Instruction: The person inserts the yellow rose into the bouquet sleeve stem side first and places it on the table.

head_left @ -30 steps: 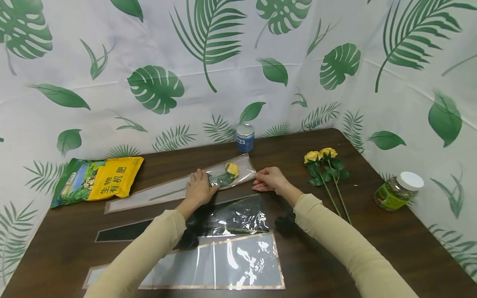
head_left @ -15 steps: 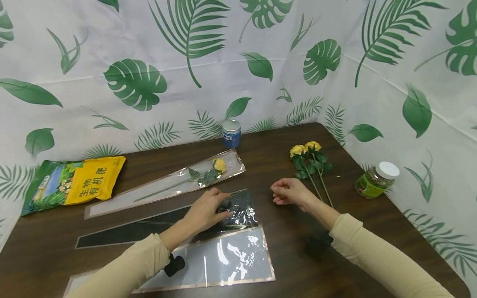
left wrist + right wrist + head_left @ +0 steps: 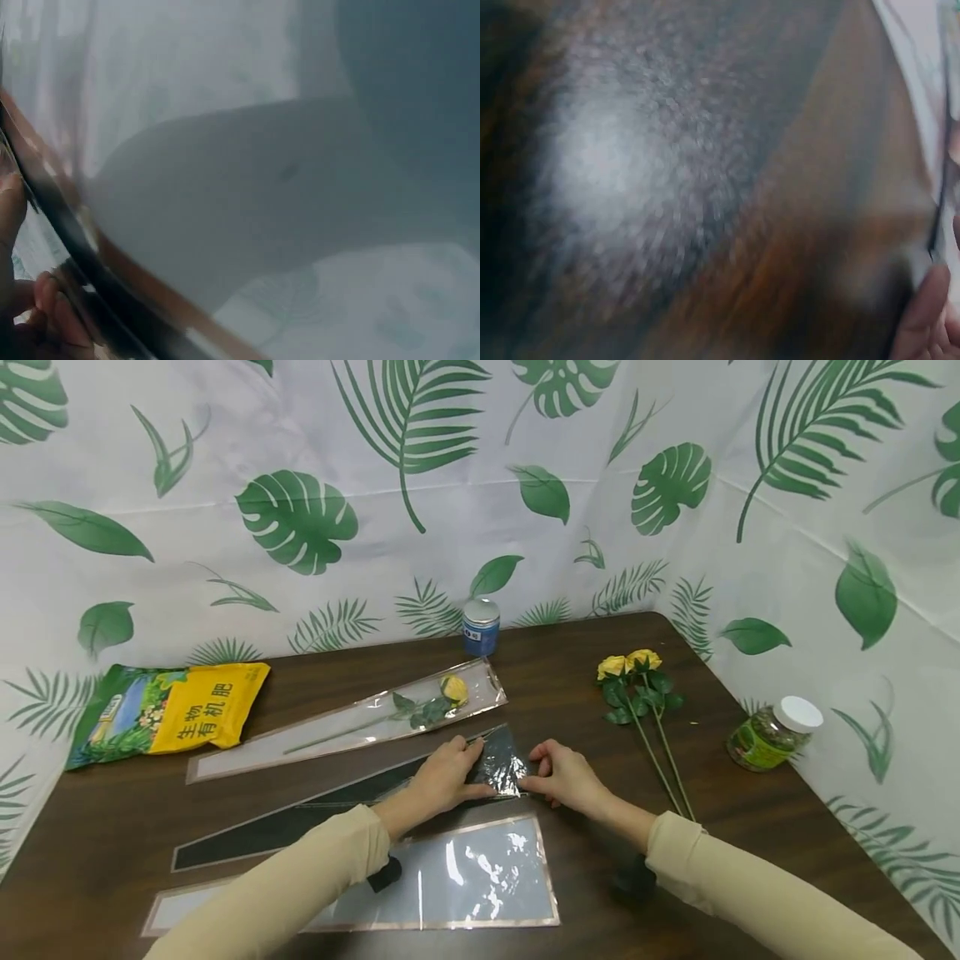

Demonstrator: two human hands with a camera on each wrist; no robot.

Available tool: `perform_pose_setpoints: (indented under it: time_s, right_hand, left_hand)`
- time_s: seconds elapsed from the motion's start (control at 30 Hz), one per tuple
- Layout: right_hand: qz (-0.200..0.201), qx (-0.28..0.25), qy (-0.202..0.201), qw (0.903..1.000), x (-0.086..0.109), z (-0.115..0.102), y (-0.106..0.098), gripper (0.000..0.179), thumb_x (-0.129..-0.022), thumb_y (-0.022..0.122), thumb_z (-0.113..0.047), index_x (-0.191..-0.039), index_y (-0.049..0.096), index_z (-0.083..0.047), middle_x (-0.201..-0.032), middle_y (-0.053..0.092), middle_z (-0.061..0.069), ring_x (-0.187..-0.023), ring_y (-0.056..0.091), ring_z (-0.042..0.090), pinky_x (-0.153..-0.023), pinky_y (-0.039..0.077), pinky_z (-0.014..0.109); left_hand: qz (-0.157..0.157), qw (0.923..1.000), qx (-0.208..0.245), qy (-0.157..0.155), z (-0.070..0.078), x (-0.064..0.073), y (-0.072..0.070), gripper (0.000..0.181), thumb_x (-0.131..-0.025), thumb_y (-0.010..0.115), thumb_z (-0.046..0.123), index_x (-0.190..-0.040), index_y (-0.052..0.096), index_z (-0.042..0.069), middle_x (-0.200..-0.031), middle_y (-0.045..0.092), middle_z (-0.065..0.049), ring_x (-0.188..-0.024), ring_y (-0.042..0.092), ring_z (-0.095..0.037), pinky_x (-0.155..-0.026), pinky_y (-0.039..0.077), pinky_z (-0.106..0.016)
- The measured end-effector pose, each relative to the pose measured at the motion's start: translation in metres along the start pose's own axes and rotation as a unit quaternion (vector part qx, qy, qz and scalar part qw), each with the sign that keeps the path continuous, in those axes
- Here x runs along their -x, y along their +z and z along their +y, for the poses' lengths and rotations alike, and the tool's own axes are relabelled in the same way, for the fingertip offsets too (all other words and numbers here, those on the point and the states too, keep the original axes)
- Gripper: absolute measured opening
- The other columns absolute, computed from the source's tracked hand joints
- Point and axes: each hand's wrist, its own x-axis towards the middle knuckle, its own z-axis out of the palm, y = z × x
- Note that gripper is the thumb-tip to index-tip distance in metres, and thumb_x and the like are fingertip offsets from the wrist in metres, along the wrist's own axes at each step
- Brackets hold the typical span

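A black flower sleeve (image 3: pixel 255 827) with a clear, shiny front lies flat on the table. My left hand (image 3: pixel 445 777) rests on it near the wide end, thumb and fingers spread apart. At that end's right edge my right hand (image 3: pixel 567 783) pinches the film between thumb and fingers. In the right wrist view, a thumb (image 3: pixel 924 306) sits at the sleeve's edge. Behind lies a pale sleeve (image 3: pixel 232 763) with a yellow rose (image 3: pixel 454 691) inside. Nearer, another pale sleeve with a copper-coloured border (image 3: pixel 495 881) lies partly under my left forearm.
Two yellow roses (image 3: pixel 628 667) lie right of my right hand. A lidded jar (image 3: pixel 772 735) stands near the right edge of the dark wooden table (image 3: pixel 600 910). At the back are a blue tin (image 3: pixel 481 628) and a yellow-green fertiliser bag (image 3: pixel 168 708).
Both hands have left the sleeve holding the rose and come nearer, to the black sleeve. The left now presses on it; the right, free half a second ago, has taken its edge.
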Motion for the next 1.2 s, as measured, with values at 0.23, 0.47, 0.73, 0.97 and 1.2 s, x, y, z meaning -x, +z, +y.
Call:
perform_pose_setpoints:
  time_s: [0.23, 0.47, 0.73, 0.97, 1.2]
  right_hand:
    - [0.039, 0.109, -0.024, 0.993, -0.008, -0.006, 0.002, 0.024, -0.076, 0.077, -0.016, -0.088, 0.061, -0.004, -0.071, 0.052, 0.001, -0.064, 0.045, 0.012, -0.058, 0.037, 0.027]
    - [-0.052, -0.068, 0.041, 0.9955, -0.01, -0.001, -0.012, 0.017, -0.088, 0.064, -0.012, -0.091, 0.062, 0.004, -0.069, 0.054, 0.0, -0.059, 0.05, 0.01, -0.055, 0.049, 0.026]
    - [-0.099, -0.197, 0.09, 0.9712, -0.017, 0.008, -0.015, 0.025, -0.093, 0.056, -0.009, -0.106, 0.058, 0.013, -0.068, 0.054, -0.001, -0.06, 0.052, 0.008, -0.056, 0.05, 0.02]
    - [-0.045, -0.18, 0.011, 0.9826, -0.014, 0.004, -0.007, 0.015, -0.092, 0.059, -0.01, -0.087, 0.059, 0.004, -0.068, 0.051, -0.002, -0.062, 0.046, 0.008, -0.056, 0.041, 0.02]
    - [-0.022, -0.2, 0.037, 0.9789, -0.016, 0.006, -0.007, 0.022, -0.093, 0.06, -0.017, -0.081, 0.057, 0.001, -0.062, 0.048, -0.005, -0.057, 0.045, 0.008, -0.054, 0.041, 0.021]
  left_hand:
    - [0.019, 0.9988, -0.009, 0.045, 0.0, -0.013, -0.002, 0.074, -0.074, 0.077, 0.037, -0.127, 0.053, -0.008, -0.084, 0.054, -0.012, -0.067, 0.041, -0.015, -0.062, 0.041, -0.031]
    - [0.008, 0.9978, -0.005, 0.066, 0.005, -0.014, -0.003, 0.072, -0.075, 0.077, 0.036, -0.127, 0.052, -0.008, -0.08, 0.05, -0.009, -0.066, 0.035, -0.013, -0.059, 0.035, -0.027]
    - [-0.024, 0.9945, 0.101, 0.009, 0.009, -0.013, 0.002, 0.066, -0.084, 0.07, 0.033, -0.131, 0.049, -0.007, -0.084, 0.054, -0.008, -0.069, 0.045, -0.012, -0.06, 0.039, -0.024]
    - [0.055, 0.9669, 0.24, -0.067, 0.022, -0.014, 0.004, 0.049, -0.087, 0.067, 0.026, -0.124, 0.057, -0.005, -0.085, 0.066, -0.007, -0.068, 0.06, -0.012, -0.058, 0.046, -0.019]
    - [0.122, 0.9451, 0.289, -0.091, 0.033, -0.018, 0.01, 0.029, -0.083, 0.071, 0.014, -0.109, 0.069, 0.001, -0.082, 0.072, -0.009, -0.074, 0.069, -0.021, -0.061, 0.052, -0.022]
